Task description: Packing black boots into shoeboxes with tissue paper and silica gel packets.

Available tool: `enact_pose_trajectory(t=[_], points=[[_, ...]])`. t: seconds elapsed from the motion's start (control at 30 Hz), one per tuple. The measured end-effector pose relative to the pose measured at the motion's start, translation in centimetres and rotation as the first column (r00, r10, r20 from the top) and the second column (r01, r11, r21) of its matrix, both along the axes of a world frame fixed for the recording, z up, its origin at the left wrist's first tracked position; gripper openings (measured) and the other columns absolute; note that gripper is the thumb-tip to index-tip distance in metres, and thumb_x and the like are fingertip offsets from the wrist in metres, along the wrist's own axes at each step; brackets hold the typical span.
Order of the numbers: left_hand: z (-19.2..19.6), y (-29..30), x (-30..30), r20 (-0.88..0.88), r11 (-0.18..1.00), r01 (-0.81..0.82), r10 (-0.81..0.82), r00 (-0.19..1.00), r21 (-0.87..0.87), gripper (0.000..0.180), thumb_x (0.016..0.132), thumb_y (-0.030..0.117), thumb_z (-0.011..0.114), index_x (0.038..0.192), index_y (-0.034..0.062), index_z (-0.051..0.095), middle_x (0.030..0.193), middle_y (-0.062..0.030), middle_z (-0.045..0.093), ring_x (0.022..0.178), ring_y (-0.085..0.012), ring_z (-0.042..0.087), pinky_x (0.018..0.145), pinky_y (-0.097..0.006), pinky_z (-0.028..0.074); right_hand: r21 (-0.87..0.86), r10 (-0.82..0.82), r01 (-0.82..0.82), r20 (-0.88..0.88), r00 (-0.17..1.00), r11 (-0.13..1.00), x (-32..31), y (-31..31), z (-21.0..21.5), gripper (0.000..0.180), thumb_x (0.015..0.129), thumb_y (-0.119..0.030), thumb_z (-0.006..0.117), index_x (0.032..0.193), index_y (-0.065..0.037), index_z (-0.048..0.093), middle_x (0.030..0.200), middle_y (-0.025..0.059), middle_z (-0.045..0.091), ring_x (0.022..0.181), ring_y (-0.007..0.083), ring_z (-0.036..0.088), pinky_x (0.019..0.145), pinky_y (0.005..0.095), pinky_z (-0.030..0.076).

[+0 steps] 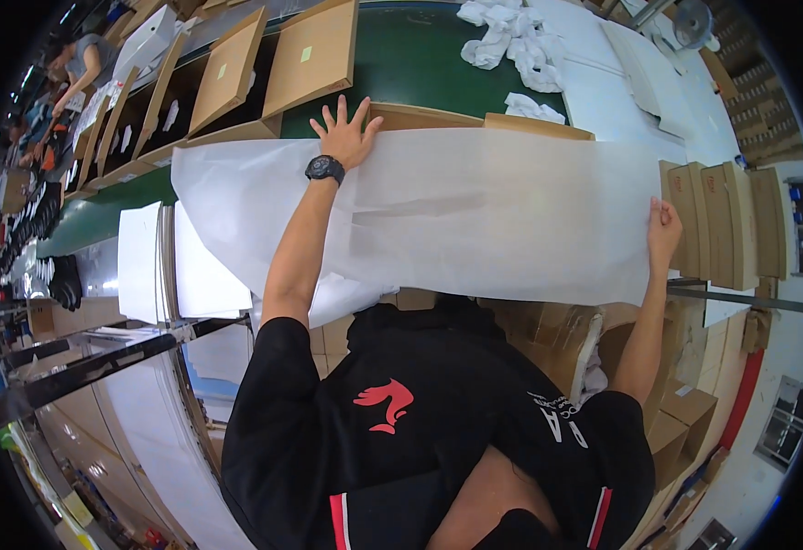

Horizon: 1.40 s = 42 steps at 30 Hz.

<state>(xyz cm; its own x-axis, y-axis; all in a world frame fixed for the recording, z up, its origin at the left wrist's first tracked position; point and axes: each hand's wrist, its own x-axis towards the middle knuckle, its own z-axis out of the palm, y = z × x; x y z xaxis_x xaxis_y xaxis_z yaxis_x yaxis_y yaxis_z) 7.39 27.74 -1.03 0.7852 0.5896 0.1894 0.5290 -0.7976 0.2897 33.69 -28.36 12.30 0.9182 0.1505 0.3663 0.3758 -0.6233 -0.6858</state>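
A wide sheet of white tissue paper (475, 211) stretches across in front of me, over a cardboard box (429, 115) whose far edge shows behind it. My left hand (346, 136), with a black watch (325, 169) on the wrist, lies with spread fingers on the sheet's far edge. At the sheet's right end my right hand (664, 229) has its fingers curled closed on the paper's edge. What lies under the sheet is hidden.
Open shoe-size cardboard boxes (310, 60) line the green belt (410, 55) at the far left. Crumpled white paper (516, 41) lies beyond the sheet. Stacked white paper (204, 266) stands at the left, upright cartons (726, 220) at the right. A person (85, 69) works at far left.
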Motion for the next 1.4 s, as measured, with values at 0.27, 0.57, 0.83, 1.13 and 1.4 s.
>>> enact_pose_trajectory(t=[0.27, 0.57, 0.83, 1.13, 1.4], points=[[0.2, 1.6, 5.5, 0.184, 0.909, 0.401, -0.377, 0.908, -0.116, 0.045, 0.102, 0.045, 0.043, 0.123, 0.0109, 0.065, 0.127, -0.0136, 0.062, 0.119, -0.0374, 0.056, 0.104, -0.05, 0.041, -0.084, -0.09, 0.094, 0.05, 0.995, 0.992, 0.7, -3.5, -2.4, 0.029, 0.096, -0.029, 0.069, 0.092, 0.0, 0.066, 0.057, -0.0051, 0.036, 0.056, 0.0057, 0.034, 0.051, 0.0277, 0.029], [-0.3, 1.5, 4.9, 0.377, 0.918, 0.306, -0.198, 0.905, -0.252, 0.047, 0.104, 0.042, 0.044, 0.094, 0.0053, 0.072, 0.085, -0.0129, 0.063, 0.087, -0.0349, 0.062, 0.078, -0.046, 0.049, -0.159, -0.092, 0.097, 0.035, 0.995, 0.983, 1.8, -3.3, -3.1, 0.034, 0.096, -0.034, 0.067, 0.099, 0.0, 0.066, 0.057, 0.0001, 0.043, 0.057, 0.0102, 0.043, 0.055, 0.0297, 0.037], [9.2, -9.7, -7.5, 0.593, 0.795, 0.595, -0.537, 0.6, 0.117, 0.011, 0.086, 0.013, 0.072, 0.095, 0.0065, 0.071, 0.094, -0.0095, 0.068, 0.088, -0.029, 0.063, 0.075, -0.04, 0.052, -0.491, 0.063, 0.263, 0.551, 0.832, 0.83, -0.2, 3.9, 1.2, 0.037, 0.092, -0.03, 0.069, 0.12, -0.006, 0.064, 0.116, 0.0141, 0.064, 0.11, 0.0321, 0.059, 0.095, 0.0447, 0.047], [3.3, -7.9, -9.3, 0.489, 0.819, 0.57, -0.468, 0.736, -0.074, 0.083, 0.082, 0.058, 0.071, 0.15, 0.0171, 0.045, 0.149, -0.017, 0.047, 0.134, -0.043, 0.047, 0.115, -0.049, 0.036, -0.677, 0.805, -0.721, -0.339, 0.487, 0.152, -16.1, 21.8, -5.1, 0.126, 0.056, -0.059, 0.088, 0.158, -0.018, 0.025, 0.162, 0.0231, 0.014, 0.151, 0.044, 0.012, 0.118, 0.0628, 0.016], [3.5, 5.2, -9.8, 0.545, -0.578, 0.791, 0.605, 0.58, -0.201, 0.103, 0.078, 0.084, 0.045, 0.139, 0.0014, 0.05, 0.131, -0.0234, 0.059, 0.117, -0.0401, 0.062, 0.095, -0.048, 0.055, -0.728, 0.655, -0.685, -0.505, 0.561, 0.026, -15.1, 20.5, -7.0, 0.142, 0.045, -0.064, 0.09, 0.16, -0.024, 0.017, 0.164, 0.0267, 0.0, 0.151, 0.0475, 0.001, 0.118, 0.0665, 0.008]])
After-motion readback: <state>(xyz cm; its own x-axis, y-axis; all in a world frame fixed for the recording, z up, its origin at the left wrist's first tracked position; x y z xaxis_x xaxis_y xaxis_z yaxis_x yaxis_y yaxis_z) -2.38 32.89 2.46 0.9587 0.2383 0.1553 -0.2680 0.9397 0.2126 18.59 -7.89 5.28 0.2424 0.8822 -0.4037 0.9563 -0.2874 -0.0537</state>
